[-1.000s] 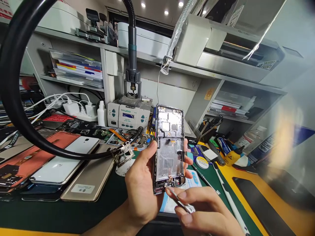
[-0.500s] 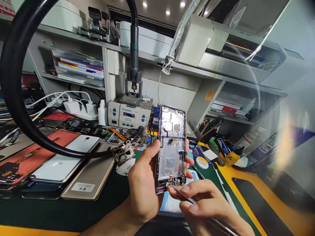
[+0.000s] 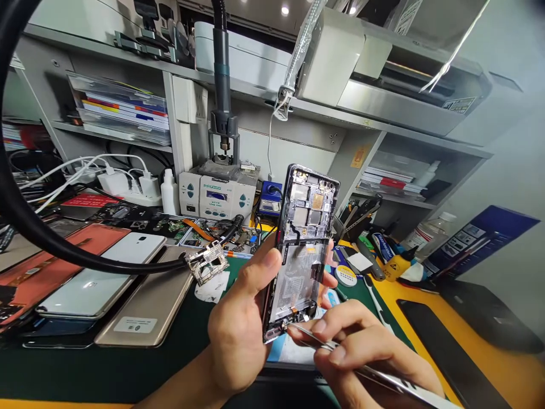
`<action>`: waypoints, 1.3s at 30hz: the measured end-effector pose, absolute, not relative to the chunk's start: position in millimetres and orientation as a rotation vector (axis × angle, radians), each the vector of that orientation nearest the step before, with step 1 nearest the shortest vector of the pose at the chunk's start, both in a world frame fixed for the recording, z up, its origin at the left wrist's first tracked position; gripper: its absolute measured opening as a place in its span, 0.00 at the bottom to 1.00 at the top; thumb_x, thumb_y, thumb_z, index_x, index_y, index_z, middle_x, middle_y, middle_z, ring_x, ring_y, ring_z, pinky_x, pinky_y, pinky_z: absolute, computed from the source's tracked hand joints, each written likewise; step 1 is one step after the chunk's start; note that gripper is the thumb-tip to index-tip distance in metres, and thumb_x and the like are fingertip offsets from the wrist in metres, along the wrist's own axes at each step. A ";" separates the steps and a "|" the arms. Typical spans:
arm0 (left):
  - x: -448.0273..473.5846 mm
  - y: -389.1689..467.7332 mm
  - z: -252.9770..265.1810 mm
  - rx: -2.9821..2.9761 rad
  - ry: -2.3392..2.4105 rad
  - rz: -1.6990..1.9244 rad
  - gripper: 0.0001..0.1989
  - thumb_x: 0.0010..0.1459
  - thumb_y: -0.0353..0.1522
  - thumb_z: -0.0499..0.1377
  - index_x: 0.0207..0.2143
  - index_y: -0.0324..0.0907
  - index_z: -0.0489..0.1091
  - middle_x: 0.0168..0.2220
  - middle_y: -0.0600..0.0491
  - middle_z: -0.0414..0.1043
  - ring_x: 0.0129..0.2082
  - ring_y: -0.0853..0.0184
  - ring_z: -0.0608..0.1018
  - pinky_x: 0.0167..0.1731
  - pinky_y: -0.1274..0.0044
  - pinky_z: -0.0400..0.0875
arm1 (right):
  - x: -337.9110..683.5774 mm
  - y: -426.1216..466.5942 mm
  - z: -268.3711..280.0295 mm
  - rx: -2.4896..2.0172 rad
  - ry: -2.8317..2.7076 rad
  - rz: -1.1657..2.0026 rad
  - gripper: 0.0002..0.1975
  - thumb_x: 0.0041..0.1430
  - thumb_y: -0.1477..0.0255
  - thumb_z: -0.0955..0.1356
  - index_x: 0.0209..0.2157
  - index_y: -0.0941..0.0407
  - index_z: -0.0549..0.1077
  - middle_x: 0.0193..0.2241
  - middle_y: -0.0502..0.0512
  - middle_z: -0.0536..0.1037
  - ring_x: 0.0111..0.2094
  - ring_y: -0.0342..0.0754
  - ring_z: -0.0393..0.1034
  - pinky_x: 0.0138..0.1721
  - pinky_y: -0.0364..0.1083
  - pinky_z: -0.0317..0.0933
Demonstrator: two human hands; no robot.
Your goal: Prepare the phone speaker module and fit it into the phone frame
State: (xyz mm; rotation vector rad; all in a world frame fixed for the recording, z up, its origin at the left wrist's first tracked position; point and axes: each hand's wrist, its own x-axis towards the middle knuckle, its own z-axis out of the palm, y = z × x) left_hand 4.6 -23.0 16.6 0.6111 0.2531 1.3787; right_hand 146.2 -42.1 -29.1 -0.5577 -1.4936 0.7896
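Observation:
An opened phone frame (image 3: pixel 298 278) stands tilted in my left hand (image 3: pixel 240 318), its bare inside turned toward me. My thumb presses its left edge and the fingertips show along the right edge. Between the thumb and fingers of my right hand (image 3: pixel 361 346) is a pair of metal tweezers (image 3: pixel 378 378). Their tips meet the bottom end of the frame, near small parts and flex cables there; whether they pinch anything is too small to tell. Left of my left hand, a metal board shield (image 3: pixel 208 262) sits at the end of the black hose.
Several phones, including a gold phone (image 3: pixel 147 307) and a white one (image 3: pixel 102 278), lie on the left. A thick black hose (image 3: pixel 85 255) loops over them. Behind stands a rework station (image 3: pixel 217 193). A yellow bottle (image 3: pixel 398 266) and a black panel (image 3: pixel 447 346) are at right.
The phone frame has tipped and turned a little, its top now leaning further right. The view has shifted slightly. Both hands keep their hold, and the tweezers stay at the bottom end.

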 end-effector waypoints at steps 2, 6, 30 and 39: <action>4.9 -23.9 15.3 0.622 0.264 1.372 0.21 0.65 0.38 0.54 0.57 0.45 0.73 0.37 0.43 0.82 0.39 0.47 0.82 0.35 0.62 0.78 | 147.1 -41.8 -28.2 -0.544 -1.504 0.800 0.05 0.63 0.74 0.72 0.34 0.49 0.78 0.33 0.53 0.76 0.34 0.51 0.82 0.39 0.47 0.78; 5.4 -24.7 13.4 0.631 0.235 1.369 0.20 0.64 0.38 0.55 0.56 0.44 0.74 0.39 0.44 0.82 0.38 0.48 0.82 0.37 0.63 0.77 | 147.7 -42.0 -25.4 -0.538 -1.506 0.813 0.05 0.64 0.73 0.72 0.34 0.50 0.79 0.32 0.53 0.77 0.35 0.51 0.83 0.39 0.47 0.78; -0.8 -28.1 10.8 0.942 0.345 1.399 0.16 0.61 0.39 0.59 0.48 0.45 0.80 0.51 0.47 0.78 0.56 0.47 0.73 0.56 0.61 0.66 | 166.7 -31.7 0.5 -0.617 -1.859 0.734 0.15 0.55 0.87 0.71 0.35 0.51 0.78 0.36 0.49 0.81 0.37 0.45 0.80 0.65 0.52 0.56; 1.6 -30.8 -2.9 0.910 0.377 1.430 0.16 0.63 0.37 0.60 0.53 0.51 0.77 0.52 0.52 0.79 0.57 0.51 0.74 0.59 0.61 0.64 | 168.3 -31.4 10.4 -0.668 -1.871 0.833 0.13 0.55 0.86 0.71 0.34 0.53 0.80 0.34 0.51 0.83 0.37 0.45 0.79 0.42 0.42 0.73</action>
